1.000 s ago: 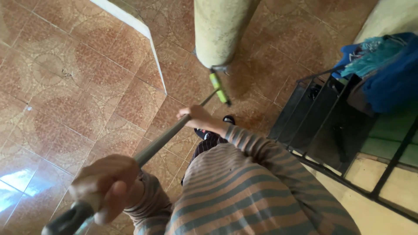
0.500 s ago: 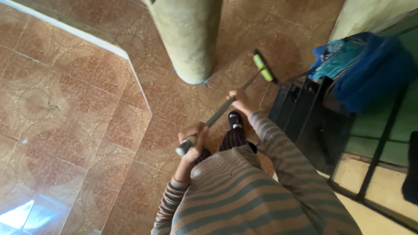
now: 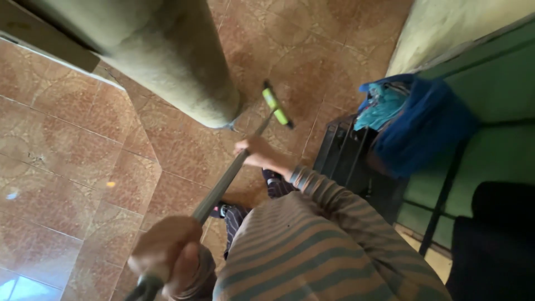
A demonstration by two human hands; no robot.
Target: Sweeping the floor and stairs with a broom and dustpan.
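Observation:
I hold a long grey-handled floor tool (image 3: 223,187) with both hands. Its narrow green and black head (image 3: 277,106) rests on the brown patterned floor tiles (image 3: 72,156), right beside the base of a thick pale green column (image 3: 184,61). My right hand (image 3: 255,153), in a striped sleeve, grips the handle midway, a short way behind the head. My left hand (image 3: 167,257) is closed around the upper end of the handle, close to the camera at the bottom left. My dark shoes (image 3: 223,210) stand below the handle.
A black metal rack (image 3: 348,161) stands to the right and carries a blue bag (image 3: 423,128) and a teal cloth (image 3: 384,108). Behind it is a green wall panel (image 3: 490,95). A dark object (image 3: 496,245) fills the bottom right corner.
The tool's head has swung from near the rack back toward the column base. The upper end of the handle and my left hand have come closer to the camera.

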